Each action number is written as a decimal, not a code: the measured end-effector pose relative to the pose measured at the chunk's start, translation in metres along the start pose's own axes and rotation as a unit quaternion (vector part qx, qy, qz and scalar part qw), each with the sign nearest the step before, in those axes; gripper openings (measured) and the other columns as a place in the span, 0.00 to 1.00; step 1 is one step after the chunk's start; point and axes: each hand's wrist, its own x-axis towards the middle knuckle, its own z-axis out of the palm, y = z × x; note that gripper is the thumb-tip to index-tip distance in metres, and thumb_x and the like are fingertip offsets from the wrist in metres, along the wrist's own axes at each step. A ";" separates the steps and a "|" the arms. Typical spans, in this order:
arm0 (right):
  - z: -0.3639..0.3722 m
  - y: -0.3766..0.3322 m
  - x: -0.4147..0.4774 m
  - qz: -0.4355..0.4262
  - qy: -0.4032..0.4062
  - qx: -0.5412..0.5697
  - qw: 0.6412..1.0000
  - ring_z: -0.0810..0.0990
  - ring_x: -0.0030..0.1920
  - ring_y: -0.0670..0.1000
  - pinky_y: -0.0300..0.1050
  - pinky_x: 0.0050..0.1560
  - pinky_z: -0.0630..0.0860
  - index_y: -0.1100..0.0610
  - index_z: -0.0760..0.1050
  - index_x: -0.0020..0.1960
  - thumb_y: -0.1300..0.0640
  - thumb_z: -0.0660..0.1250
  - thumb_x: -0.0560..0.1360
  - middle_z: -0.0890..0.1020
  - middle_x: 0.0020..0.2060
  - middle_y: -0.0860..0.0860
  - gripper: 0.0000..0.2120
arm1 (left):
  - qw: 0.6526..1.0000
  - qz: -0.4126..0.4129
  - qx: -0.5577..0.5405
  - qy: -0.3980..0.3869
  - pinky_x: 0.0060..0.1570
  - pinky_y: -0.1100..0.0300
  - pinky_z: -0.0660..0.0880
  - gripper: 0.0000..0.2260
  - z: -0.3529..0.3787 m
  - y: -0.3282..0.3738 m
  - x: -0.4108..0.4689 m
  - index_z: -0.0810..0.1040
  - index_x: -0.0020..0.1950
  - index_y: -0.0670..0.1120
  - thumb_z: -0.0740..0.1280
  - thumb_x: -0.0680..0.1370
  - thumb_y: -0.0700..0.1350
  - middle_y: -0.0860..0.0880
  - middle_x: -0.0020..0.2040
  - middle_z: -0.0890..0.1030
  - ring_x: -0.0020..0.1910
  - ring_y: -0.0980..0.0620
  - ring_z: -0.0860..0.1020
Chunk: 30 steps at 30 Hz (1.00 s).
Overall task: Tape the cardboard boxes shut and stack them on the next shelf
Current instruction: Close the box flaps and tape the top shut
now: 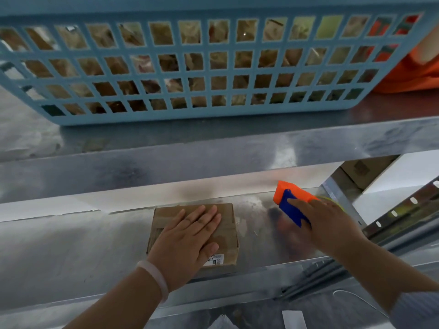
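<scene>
- Pressing down on a small cardboard box [229, 236]: it lies flat on the lower metal shelf [83, 252], roughly midway along it, with its near end at the shelf's front edge and its far end close to the back edge.
- Flaps are down. A glossy strip that looks like clear tape crosses the top of the box, so sealing seems to be done or nearly done. How firmly it is stuck cannot be told.
- A white printed label [215, 260] sits at the box's near right corner.
- No stack yet: this is the only box on the shelf. Judging from that, any further boxes and the stacking are still to do.
- Left hand [187, 243]: palm down on the box top, its fingers [202, 219] straight and close together, thumb out towards the label. It presses and does not grip.
- Right hand [330, 224]: to the right of the box and apart from it, above the shelf's right end. Fingers are curled round an orange-and-blue tape dispenser [292, 198], one finger along the blue part, thumb hidden.
- The dispenser's orange nose points away from the box, towards the back edge.
- Upper shelf: a light-blue plastic lattice basket [204, 74] holds wrapped goods, too blurred to name.
</scene>
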 end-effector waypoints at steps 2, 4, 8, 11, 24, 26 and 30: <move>0.011 -0.003 0.000 0.016 0.008 -0.025 1.000 0.78 0.58 0.56 0.52 0.58 0.74 0.48 0.66 0.73 0.51 0.64 0.75 0.79 0.58 0.50 0.26 | 1.000 -0.001 -0.004 0.000 0.69 0.44 0.66 0.25 0.000 0.000 0.000 0.67 0.75 0.50 0.49 0.81 0.58 0.53 0.75 0.65 0.73 0.51 0.65; 0.021 -0.009 -0.005 0.012 0.014 -0.023 1.000 0.81 0.56 0.61 0.56 0.55 0.77 0.55 0.74 0.68 0.59 0.74 0.68 0.81 0.55 0.55 0.28 | 1.000 -0.002 -0.003 -0.001 0.69 0.44 0.66 0.25 -0.001 0.001 0.001 0.67 0.74 0.50 0.49 0.81 0.58 0.53 0.75 0.65 0.73 0.51 0.65; 0.041 -0.028 -0.021 -0.029 0.075 -0.077 0.994 0.83 0.46 0.64 0.59 0.44 0.81 0.60 0.81 0.59 0.67 0.80 0.49 0.82 0.50 0.61 0.38 | 1.000 -0.004 -0.004 -0.003 0.69 0.44 0.65 0.25 -0.003 0.001 0.001 0.68 0.74 0.50 0.50 0.81 0.58 0.53 0.74 0.66 0.73 0.51 0.65; 0.059 -0.058 -0.037 -0.010 -0.008 -0.081 0.997 0.81 0.52 0.65 0.61 0.49 0.79 0.62 0.77 0.64 0.63 0.75 0.55 0.79 0.56 0.64 0.36 | 1.000 -0.004 -0.009 -0.006 0.68 0.44 0.67 0.25 -0.003 0.001 0.000 0.68 0.74 0.49 0.51 0.80 0.58 0.52 0.74 0.66 0.73 0.51 0.66; 0.027 -0.136 -0.005 0.337 -0.087 0.693 0.631 0.83 0.49 0.53 0.53 0.54 0.81 0.50 0.80 0.53 0.44 0.66 0.77 0.84 0.46 0.51 0.12 | 0.998 -0.007 -0.054 -0.030 0.75 0.47 0.49 0.27 0.003 -0.003 0.001 0.58 0.78 0.53 0.45 0.81 0.60 0.56 0.78 0.53 0.77 0.54 0.53; 0.025 -0.148 0.005 0.344 -0.118 0.727 0.582 0.84 0.50 0.55 0.55 0.55 0.80 0.53 0.80 0.56 0.43 0.64 0.78 0.85 0.47 0.52 0.16 | 0.998 -0.006 -0.056 -0.039 0.75 0.47 0.51 0.27 0.001 -0.003 0.001 0.59 0.78 0.52 0.45 0.81 0.60 0.55 0.78 0.55 0.77 0.53 0.54; 0.037 -0.167 0.008 0.360 -0.083 0.675 0.639 0.80 0.50 0.50 0.54 0.54 0.79 0.48 0.72 0.62 0.42 0.61 0.80 0.80 0.50 0.49 0.15 | 0.997 -0.004 -0.070 -0.037 0.75 0.51 0.40 0.28 0.004 -0.003 0.002 0.51 0.79 0.54 0.41 0.80 0.61 0.58 0.78 0.46 0.77 0.56 0.45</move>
